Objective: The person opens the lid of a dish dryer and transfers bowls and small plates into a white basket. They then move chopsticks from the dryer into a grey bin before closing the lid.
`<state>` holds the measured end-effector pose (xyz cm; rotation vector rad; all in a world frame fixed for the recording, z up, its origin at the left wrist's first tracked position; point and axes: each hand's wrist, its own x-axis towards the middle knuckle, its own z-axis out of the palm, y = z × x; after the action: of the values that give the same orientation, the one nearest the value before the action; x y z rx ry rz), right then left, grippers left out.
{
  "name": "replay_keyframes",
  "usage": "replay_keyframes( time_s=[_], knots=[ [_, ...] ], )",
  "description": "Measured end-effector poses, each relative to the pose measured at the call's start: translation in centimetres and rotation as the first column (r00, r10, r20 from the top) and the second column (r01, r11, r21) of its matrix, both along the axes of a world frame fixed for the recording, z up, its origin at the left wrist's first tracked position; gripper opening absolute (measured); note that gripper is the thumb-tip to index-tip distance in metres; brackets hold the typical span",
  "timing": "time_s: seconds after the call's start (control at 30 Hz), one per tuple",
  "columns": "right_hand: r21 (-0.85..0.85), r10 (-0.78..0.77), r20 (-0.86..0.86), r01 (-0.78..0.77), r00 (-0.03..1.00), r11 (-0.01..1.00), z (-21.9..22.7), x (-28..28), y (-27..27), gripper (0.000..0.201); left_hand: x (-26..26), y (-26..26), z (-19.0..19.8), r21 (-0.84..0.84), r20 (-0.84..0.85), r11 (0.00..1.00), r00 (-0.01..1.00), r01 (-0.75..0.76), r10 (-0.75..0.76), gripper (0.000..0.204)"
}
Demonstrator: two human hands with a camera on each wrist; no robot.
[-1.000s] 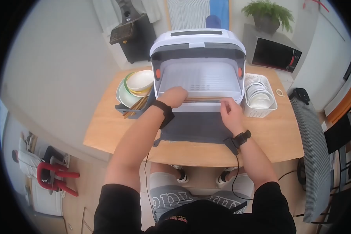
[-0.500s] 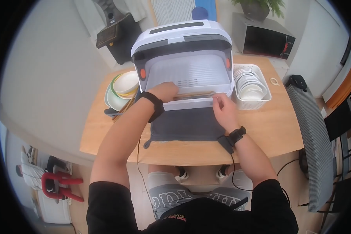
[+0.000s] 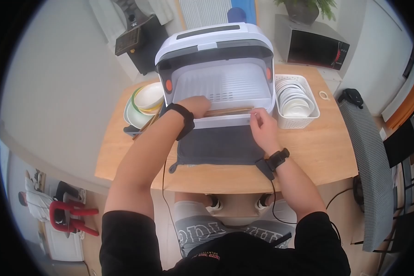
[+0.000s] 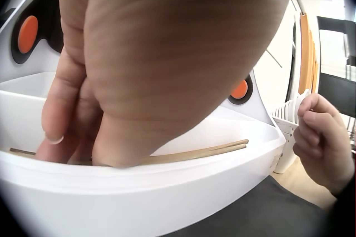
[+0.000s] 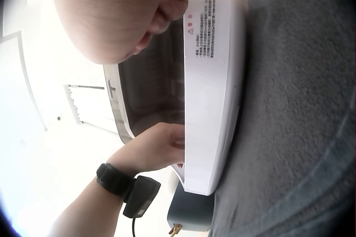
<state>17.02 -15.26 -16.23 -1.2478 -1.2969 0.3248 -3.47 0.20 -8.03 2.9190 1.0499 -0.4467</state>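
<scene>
Inside the open white plastic dish cabinet (image 3: 216, 69), on the light wooden table (image 3: 326, 152), a bundle of long brown wooden chopsticks (image 3: 230, 111) was laid along the front tray. Its left end was touched by the left hand (image 3: 195, 106); whether it was grasped could not be told. The right hand (image 3: 261, 125), fingers curled, was held at the tray's front edge above the dark grey cloth mat (image 3: 216, 146).

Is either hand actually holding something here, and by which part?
The left hand touches the chopsticks at their left end inside the cabinet; a grip cannot be told. The right hand holds nothing visible.
</scene>
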Motion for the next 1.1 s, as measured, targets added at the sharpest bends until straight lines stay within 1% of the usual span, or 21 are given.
replay_keyframes(
  time_s=[0.07,0.13,0.17,0.23,0.33,0.4,0.47,0.57,0.63,0.77,0.83,0.87,0.93,0.97,1.03,1.1],
  knots=[
    [-0.005,-0.018,0.010,0.018,1.000,1.000,0.2,0.1,-0.1,0.007,0.2,-0.1,0.3,-0.011,-0.015,1.000,1.000,-0.002,0.002,0.015],
    [0.000,-0.024,0.017,0.024,1.000,1.000,0.6,0.0,-0.4,0.006,0.2,0.3,0.4,-0.022,-0.007,0.998,0.999,0.051,-0.051,0.016],
    [0.005,-0.024,0.028,0.024,0.999,1.000,0.7,-0.1,-0.5,0.006,0.2,0.3,0.3,-0.023,-0.008,0.998,0.999,0.053,-0.054,0.016],
    [0.000,-0.029,0.031,0.029,0.999,1.000,0.8,-0.1,-0.5,0.007,0.5,-0.3,0.7,-0.016,-0.006,1.000,1.000,0.024,-0.024,0.015],
    [0.006,-0.024,0.023,0.024,0.999,1.000,0.5,0.1,-0.2,0.008,0.6,-0.3,0.2,0.024,0.024,1.000,1.000,0.015,-0.016,0.016],
    [0.016,-0.020,0.005,0.020,1.000,1.000,0.2,0.1,-0.3,0.009,0.3,0.1,-0.1,0.024,-0.008,0.999,1.000,0.026,-0.026,0.016],
    [-0.019,-0.018,0.023,0.019,1.000,1.000,0.4,0.2,-0.3,0.009,0.2,0.5,-0.5,0.027,-0.035,0.999,0.999,0.033,-0.032,0.016],
    [-0.049,-0.006,0.015,0.006,1.000,0.999,0.6,0.2,-0.3,0.009,0.2,0.5,-0.4,0.036,-0.037,0.999,0.999,-0.010,0.011,0.016],
    [-0.037,-0.015,0.026,0.016,1.000,0.999,0.6,0.2,-0.3,0.008,1.0,-0.1,0.0,0.048,-0.097,0.996,0.992,-0.079,0.084,0.017],
    [-0.026,-0.019,0.031,0.020,0.999,0.999,0.8,0.3,-0.4,0.008,2.2,-0.8,0.3,0.083,-0.163,0.994,0.983,-0.066,0.078,0.019],
    [-0.033,-0.025,0.030,0.026,0.999,0.999,0.9,0.2,-0.5,0.008,2.6,-1.8,0.2,0.161,-0.117,0.973,0.976,-0.164,0.184,0.020],
    [-0.035,-0.026,0.036,0.027,0.999,0.999,0.9,0.3,-0.5,0.007,2.7,-1.7,0.1,0.160,-0.122,0.974,0.976,-0.160,0.181,0.020],
    [-0.041,-0.018,0.027,0.019,0.999,0.999,0.8,0.4,-0.4,0.007,2.3,-0.8,-0.1,0.080,-0.207,0.990,0.970,-0.113,0.127,0.021],
    [-0.045,-0.005,0.028,0.006,1.000,0.999,0.7,0.4,-0.3,0.007,1.9,-0.2,-0.5,0.081,-0.210,0.990,0.969,-0.114,0.128,0.021],
    [-0.043,0.005,0.016,-0.004,1.000,0.999,0.7,0.3,-0.2,0.007,1.3,0.5,-1.0,0.071,-0.162,0.995,0.984,-0.066,0.077,0.022],
    [-0.042,0.011,0.005,-0.011,1.000,0.999,0.6,0.3,-0.2,0.007,1.1,1.0,-1.1,0.054,-0.167,0.997,0.984,-0.050,0.059,0.022]
  ],
)
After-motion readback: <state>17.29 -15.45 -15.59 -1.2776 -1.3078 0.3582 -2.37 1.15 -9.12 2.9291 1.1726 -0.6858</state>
